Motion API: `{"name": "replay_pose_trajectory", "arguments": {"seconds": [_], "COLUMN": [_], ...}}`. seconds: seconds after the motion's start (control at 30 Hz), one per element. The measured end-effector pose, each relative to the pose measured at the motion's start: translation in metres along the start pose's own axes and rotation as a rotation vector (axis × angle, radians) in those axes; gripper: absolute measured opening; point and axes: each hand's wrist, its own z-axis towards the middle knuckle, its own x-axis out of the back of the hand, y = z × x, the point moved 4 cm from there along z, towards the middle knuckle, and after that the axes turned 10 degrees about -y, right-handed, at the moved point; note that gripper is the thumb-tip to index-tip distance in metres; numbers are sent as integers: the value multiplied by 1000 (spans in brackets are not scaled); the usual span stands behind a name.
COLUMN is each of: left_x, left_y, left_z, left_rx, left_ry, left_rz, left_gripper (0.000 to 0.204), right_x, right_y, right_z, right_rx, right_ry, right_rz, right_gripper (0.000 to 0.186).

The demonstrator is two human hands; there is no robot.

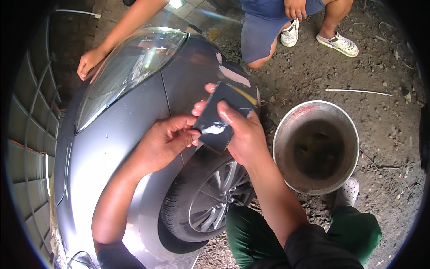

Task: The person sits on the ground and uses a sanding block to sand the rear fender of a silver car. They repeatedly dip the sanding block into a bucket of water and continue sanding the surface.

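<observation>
My right hand point(244, 134) grips a dark grey sheet of sandpaper point(218, 117), wet and glossy, held over the grey car's front fender point(134, 121). My left hand point(168, 141) pinches the sheet's lower left edge with thumb and fingers. Both hands hover just above the front wheel point(215, 199). A pale patch point(233, 75) shows on the bumper corner beyond the sheet.
A metal bucket point(316, 147) stands on the dirt ground to the right. Another person squats at the top, a hand point(89, 62) resting by the headlight point(134, 67), white shoes point(338, 43) nearby. A metal gate point(31, 134) runs along the left.
</observation>
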Motion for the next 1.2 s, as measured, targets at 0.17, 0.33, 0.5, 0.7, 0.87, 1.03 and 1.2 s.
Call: {"name": "replay_pose_trajectory", "arguments": {"seconds": [0.17, 0.33, 0.5, 0.7, 0.87, 1.03, 1.2], "left_x": [-6, -11, -12, -13, -17, -13, -12], "left_y": [15, 16, 16, 10, 15, 5, -1], "left_z": [4, 9, 9, 11, 12, 12, 13], "left_rx": [-299, -322, -283, -262, -162, -83, -29], "left_ry": [262, 296, 313, 281, 254, 159, 134], "left_rz": [1037, 1083, 1088, 1111, 1286, 1336, 1332], "left_gripper": [26, 31, 31, 34, 46, 59, 72], "right_x": [38, 45, 58, 43, 81, 63, 42], "right_y": [8, 90, 103, 118, 99, 113, 124], "right_z": [-38, -71, -57, -67, -49, -61, -72], "right_rx": [-187, -536, -560, -554, -378, -430, -495], "right_ry": [367, 372, 442, 383, 451, 347, 310], "right_rz": [-95, -188, -266, -260, -400, -375, -451], "right_gripper": [35, 36, 40, 38, 36, 38, 38]}}
